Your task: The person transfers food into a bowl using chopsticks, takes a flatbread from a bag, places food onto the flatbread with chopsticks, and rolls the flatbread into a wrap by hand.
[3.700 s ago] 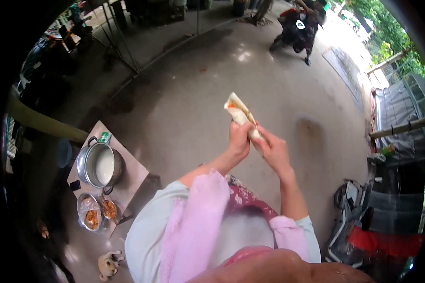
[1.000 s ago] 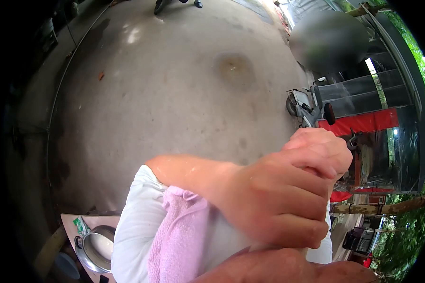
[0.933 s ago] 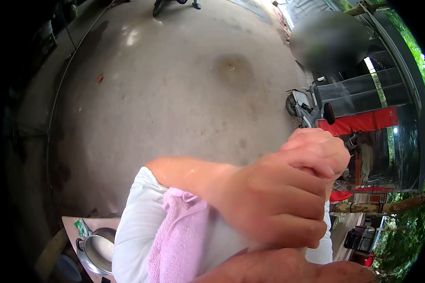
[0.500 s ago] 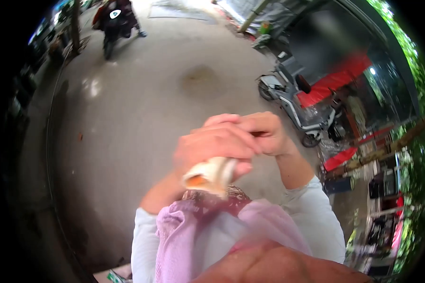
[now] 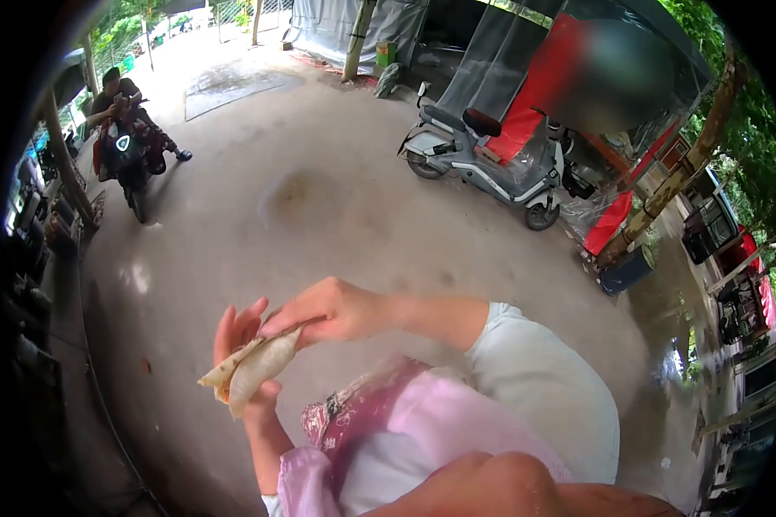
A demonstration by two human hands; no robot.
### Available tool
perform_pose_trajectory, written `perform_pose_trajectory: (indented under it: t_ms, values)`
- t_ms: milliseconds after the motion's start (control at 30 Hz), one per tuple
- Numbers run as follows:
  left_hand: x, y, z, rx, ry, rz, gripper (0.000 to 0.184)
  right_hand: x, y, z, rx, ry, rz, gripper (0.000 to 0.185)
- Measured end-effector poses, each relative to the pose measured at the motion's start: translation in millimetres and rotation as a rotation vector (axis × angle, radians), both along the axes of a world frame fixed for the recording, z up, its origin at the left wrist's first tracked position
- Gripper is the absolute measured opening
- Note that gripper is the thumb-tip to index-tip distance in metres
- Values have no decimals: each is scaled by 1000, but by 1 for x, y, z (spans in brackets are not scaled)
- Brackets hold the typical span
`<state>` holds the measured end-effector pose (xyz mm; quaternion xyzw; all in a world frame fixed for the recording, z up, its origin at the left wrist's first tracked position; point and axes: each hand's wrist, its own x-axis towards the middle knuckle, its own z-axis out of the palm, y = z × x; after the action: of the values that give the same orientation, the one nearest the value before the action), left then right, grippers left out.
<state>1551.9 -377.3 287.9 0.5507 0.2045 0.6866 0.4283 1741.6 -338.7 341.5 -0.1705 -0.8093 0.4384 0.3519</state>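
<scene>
Folded flatbread (image 5: 265, 369) is in the air in front of the person's chest, toward the left, above the paved ground (image 5: 336, 246). It lies slanting, its lower end pointing down and left, and at this end some orange filling (image 5: 223, 394) shows between the layers. Left hand (image 5: 236, 331) holds the bread from behind: its fingers rise above the upper edge, spread a little, and its thumb is at the lower side. Right hand (image 5: 336, 308) comes from the other side with the palm turned down, and its fingers are closed narrowly at the upper end of the bread. How firmly each hand presses, I cannot tell.

Close to the body, a pink towel (image 5: 457, 420) hangs over both shoulders, and below it is a dark red patterned cloth (image 5: 366, 398). Right forearm comes out of a pale sleeve (image 5: 543, 379).

Farther away, near the far left corner of the ground, a person (image 5: 129, 89) sits on a dark motorbike (image 5: 128, 164), with one foot reaching to the side. Near the right edge of the ground stands a grey and white scooter (image 5: 491, 172), beside red sheeting (image 5: 533, 121). A blue container (image 5: 627, 270) is next to a tree trunk (image 5: 655, 215).
</scene>
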Motion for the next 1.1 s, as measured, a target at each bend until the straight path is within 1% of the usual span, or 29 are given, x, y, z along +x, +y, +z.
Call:
perform_pose_trajectory:
  t_ms: [100,167,200,267,333,367,400,433,467,500,567,633,767,800,900,1033,1100]
  values:
    - [39,-6,2,-58,36,105,117,34,7,-8,73,25,-4,39]
    - [70,-9,0,-96,-5,118,120,55,10,-17,36,18,12,39]
    - [84,-13,-1,-126,-33,172,122,66,11,-18,55,14,0,39]
    - [105,-18,1,-164,-90,145,123,82,17,-21,37,31,28,39]
    - [121,-19,-6,-149,-181,98,119,93,23,-22,16,18,65,39]
    - [122,-20,-11,-122,-256,23,114,97,26,-20,52,-80,78,40]
    - [124,-28,-15,-119,-300,33,109,96,28,-32,19,-40,122,41]
    - [131,-39,-13,-222,-304,140,114,98,28,-39,-51,-113,122,40]
    - [133,-46,-19,-201,-315,199,111,97,30,-50,-99,-88,178,40]
    - [132,-50,-27,-172,-316,237,109,92,32,-62,-141,-64,211,40]
    - [130,-66,-39,-156,-338,313,105,79,30,-73,-111,-60,303,39]
    - [142,-84,-37,-160,-360,375,104,87,24,-77,-223,-62,368,39]
    - [129,-125,-52,-152,-399,422,102,62,-7,-85,-138,-158,468,42]
    - [122,-133,-56,-115,-399,446,100,53,-13,-88,-75,-167,467,44]
    - [106,-147,-57,-142,-406,450,98,34,-21,-90,-58,-144,526,43]
    - [79,-194,-64,-176,-380,462,93,10,-71,-94,-78,-189,471,37]
    - [60,-226,-69,-201,-386,441,93,-8,-106,-100,-114,-182,451,37]
